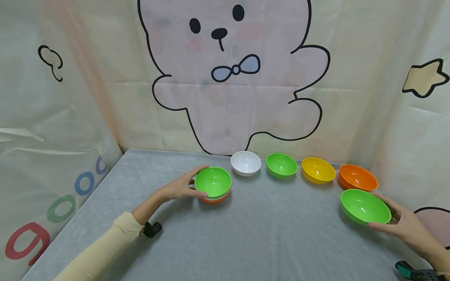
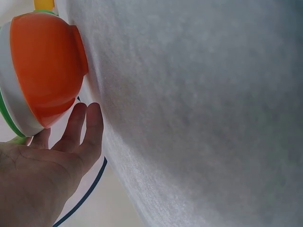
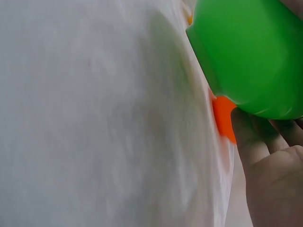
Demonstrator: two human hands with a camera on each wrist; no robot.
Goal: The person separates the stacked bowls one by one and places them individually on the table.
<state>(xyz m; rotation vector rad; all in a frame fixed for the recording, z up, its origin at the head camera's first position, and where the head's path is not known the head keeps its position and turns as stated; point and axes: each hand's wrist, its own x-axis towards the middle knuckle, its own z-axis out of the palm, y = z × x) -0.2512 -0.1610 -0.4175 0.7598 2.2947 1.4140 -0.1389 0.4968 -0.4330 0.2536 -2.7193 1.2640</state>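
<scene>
In the head view my left hand [image 1: 183, 186] pinches the top green bowl [image 1: 213, 182] of a small stack. Below it shows a white rim, then an orange bowl [image 1: 215, 200] at the bottom. The left wrist view gives the orange bowl [image 2: 47, 61] from the side, nested under a white bowl [image 2: 14, 90] with a green edge above; some fingers hang below the rims. On the right, my right hand [image 1: 404, 218] grips another green bowl [image 1: 365, 207] by its side. The right wrist view has this green bowl [image 3: 251, 56] raised off the cloth, slightly tilted.
Along the back edge of the grey cloth-covered table [image 1: 267, 234] stand a white bowl [image 1: 246, 164], a green bowl [image 1: 281, 165], a yellow bowl [image 1: 318, 170] and an orange bowl [image 1: 358, 177]. A printed curtain [image 1: 358, 78] hangs close behind them.
</scene>
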